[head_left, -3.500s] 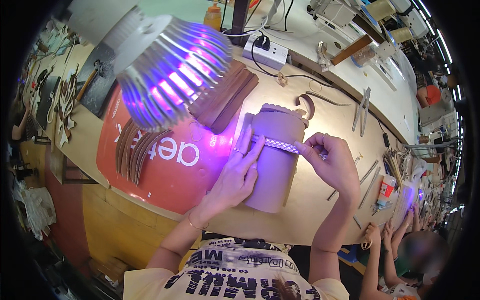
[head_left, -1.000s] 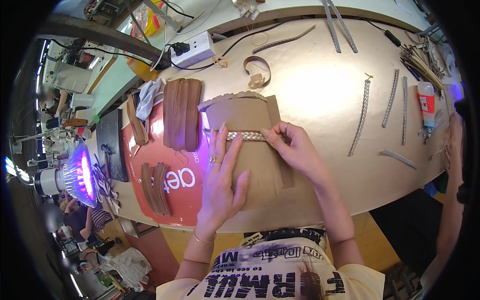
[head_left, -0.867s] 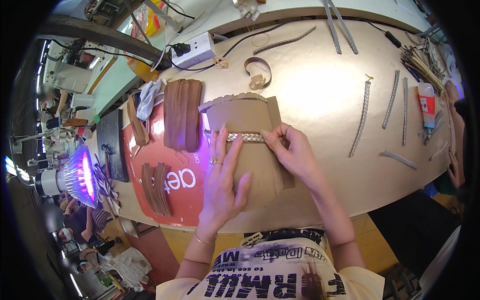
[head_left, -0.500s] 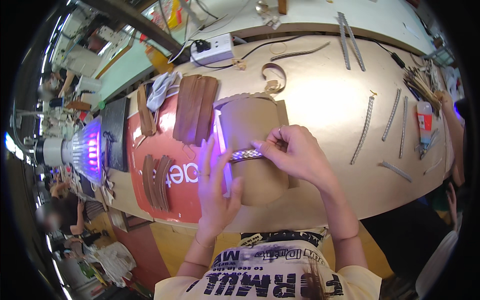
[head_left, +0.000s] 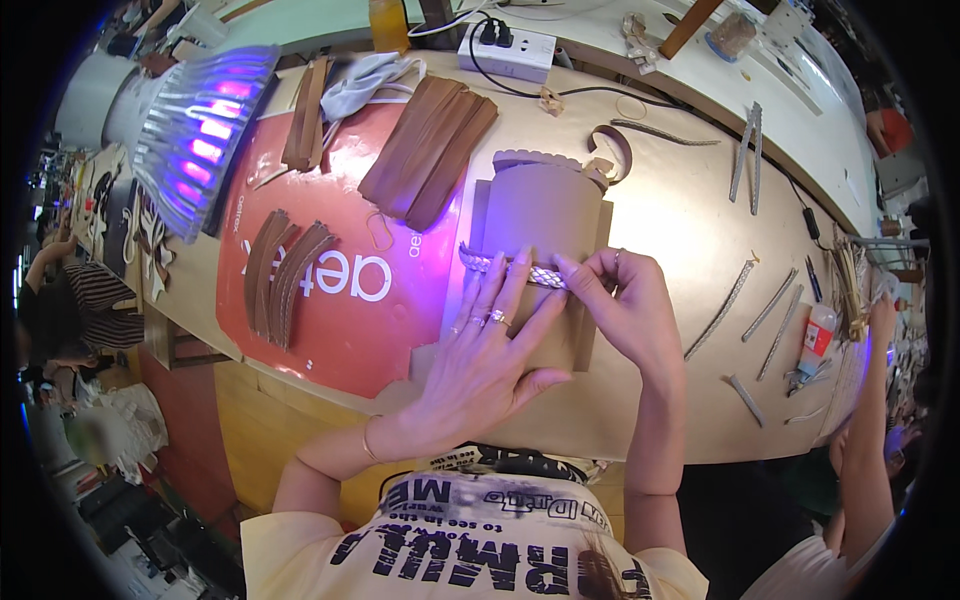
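Observation:
A silvery braided strap (head_left: 545, 277) lies across a rounded brown form (head_left: 540, 205) with a scalloped far edge. My left hand (head_left: 465, 365) rests with its fingers stretched out and spread, the fingertips pressing on the strap's left and middle part. The strap's left end sticks out past those fingers with a darker underside showing. My right hand (head_left: 632, 310) pinches the strap's right end between thumb and index finger at the form's right side. That end is partly hidden by the fingers.
A finned lamp (head_left: 205, 140) glowing purple stands at left, beside a red sheet (head_left: 330, 350) bearing brown strips (head_left: 425, 150) and stitched curved pieces (head_left: 285, 280). Grey braided lengths (head_left: 720, 310) and a bottle (head_left: 817, 335) lie at right, near another person's arm (head_left: 875, 370). A power strip (head_left: 508, 52) sits behind.
My left hand has come from the form's left side onto the strap, its fingers now flat across it. My right hand still grips the right end. The whole view has shifted and turned.

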